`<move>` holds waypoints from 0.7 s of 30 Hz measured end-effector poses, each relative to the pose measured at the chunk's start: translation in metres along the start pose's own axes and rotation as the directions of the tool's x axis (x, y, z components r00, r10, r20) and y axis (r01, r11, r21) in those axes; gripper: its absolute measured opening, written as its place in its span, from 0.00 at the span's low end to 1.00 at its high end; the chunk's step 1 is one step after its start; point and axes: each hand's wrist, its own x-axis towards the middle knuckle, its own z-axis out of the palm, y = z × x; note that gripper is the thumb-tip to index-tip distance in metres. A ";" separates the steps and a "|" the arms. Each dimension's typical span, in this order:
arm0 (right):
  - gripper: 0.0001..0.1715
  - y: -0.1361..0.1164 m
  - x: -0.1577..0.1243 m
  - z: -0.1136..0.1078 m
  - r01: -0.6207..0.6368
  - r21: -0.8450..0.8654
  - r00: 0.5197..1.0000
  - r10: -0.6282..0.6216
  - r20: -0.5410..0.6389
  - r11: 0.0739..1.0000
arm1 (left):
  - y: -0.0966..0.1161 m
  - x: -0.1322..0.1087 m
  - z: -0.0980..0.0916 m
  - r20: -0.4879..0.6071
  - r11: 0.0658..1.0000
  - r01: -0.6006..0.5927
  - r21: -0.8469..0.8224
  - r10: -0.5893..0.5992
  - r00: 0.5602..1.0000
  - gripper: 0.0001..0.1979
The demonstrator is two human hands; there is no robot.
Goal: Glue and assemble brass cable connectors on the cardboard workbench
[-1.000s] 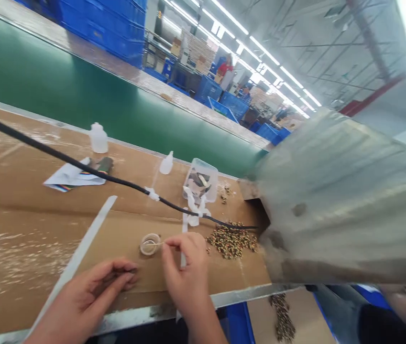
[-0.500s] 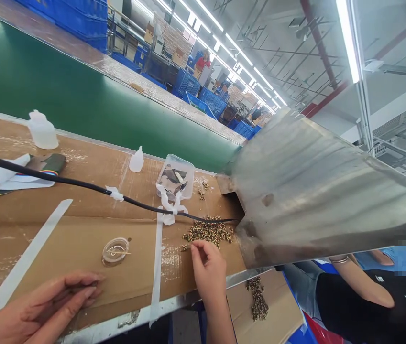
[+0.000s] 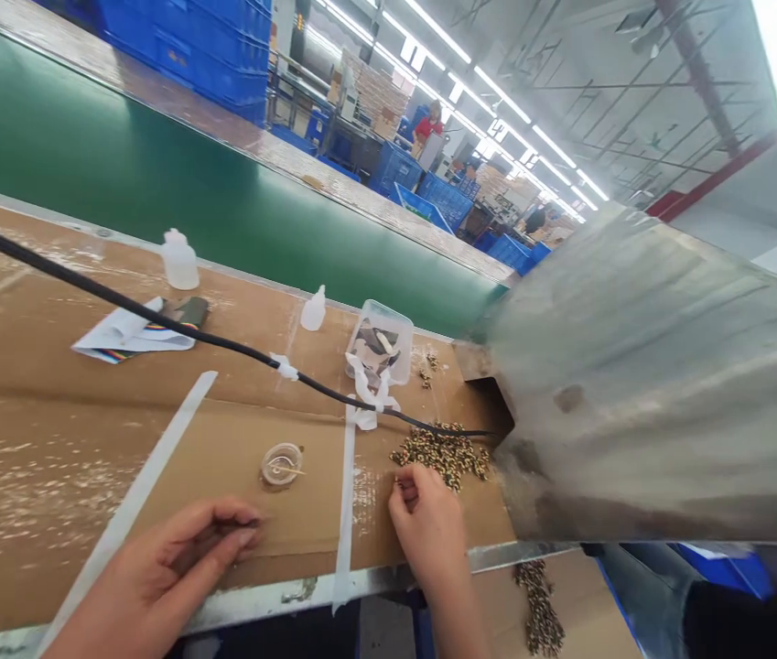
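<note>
My left hand (image 3: 186, 567) is over the cardboard mat near the table's front edge, thumb and fingertips pinched together. Something small and dark may be at the tips, too small to name. My right hand (image 3: 433, 522) is at the near left edge of a pile of small brass-and-dark pieces (image 3: 443, 450). Its thumb and forefinger are closed, and whatever lies between them is hidden. A small round clear dish (image 3: 282, 464) with a thin stick across it sits on the mat, just beyond my left fingertips.
A black cable (image 3: 223, 340) crosses the table into an opening in a large metal panel (image 3: 635, 394) on the right. Squeeze bottles (image 3: 180, 264), a clear tub (image 3: 381, 343) and folded cloth (image 3: 134, 334) stand farther back, before a green conveyor belt (image 3: 237, 201). More pieces (image 3: 539, 609) lie below the table.
The view has turned left, so the table's things appear farther right. Both hands stay in nearly the same places over the table, the left fingers a little more curled.
</note>
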 end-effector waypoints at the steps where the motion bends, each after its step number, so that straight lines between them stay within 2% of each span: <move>1: 0.11 0.002 -0.001 0.000 0.009 -0.008 1.000 -0.009 0.010 1.000 | 0.004 -0.001 0.000 0.062 0.999 0.021 -0.030 -0.019 0.998 0.18; 3: 0.14 0.008 -0.002 0.002 0.058 -0.013 0.998 -0.058 0.015 0.998 | 0.010 -0.002 0.001 0.155 0.995 0.063 -0.077 -0.050 0.987 0.19; 7: 0.16 0.021 -0.003 0.005 0.132 0.042 0.991 -0.132 0.007 0.990 | 0.012 -0.004 0.003 0.173 0.991 0.087 -0.101 -0.069 0.983 0.19; 11: 0.14 0.020 -0.006 0.001 0.064 0.231 0.996 -0.075 0.041 0.971 | 0.009 -0.004 0.002 0.195 0.993 0.062 -0.100 -0.042 0.980 0.17; 13: 0.13 0.008 -0.012 0.001 -0.021 0.428 0.996 -0.017 0.084 0.903 | 0.007 -0.004 0.001 0.214 0.995 0.052 -0.082 -0.033 0.976 0.17; 15: 0.13 -0.014 -0.021 0.005 -0.146 0.668 0.983 0.033 0.179 0.730 | 0.007 -0.004 0.001 0.222 0.997 0.045 -0.063 -0.030 0.975 0.16; 17: 0.14 -0.040 -0.031 0.011 -0.301 0.826 0.947 0.045 0.319 0.478 | 0.006 -0.004 0.001 0.218 0.999 0.037 -0.039 -0.027 0.976 0.16; 19: 0.16 -0.063 -0.039 0.019 -0.427 0.870 0.900 0.026 0.435 0.246 | 0.007 -0.004 0.001 0.208 1.000 0.021 -0.006 -0.020 0.978 0.16; 21: 0.17 -0.080 -0.044 0.024 -0.504 0.858 0.862 0.000 0.507 0.098 | 0.007 -0.004 0.001 0.202 1.000 0.012 0.029 -0.017 0.979 0.15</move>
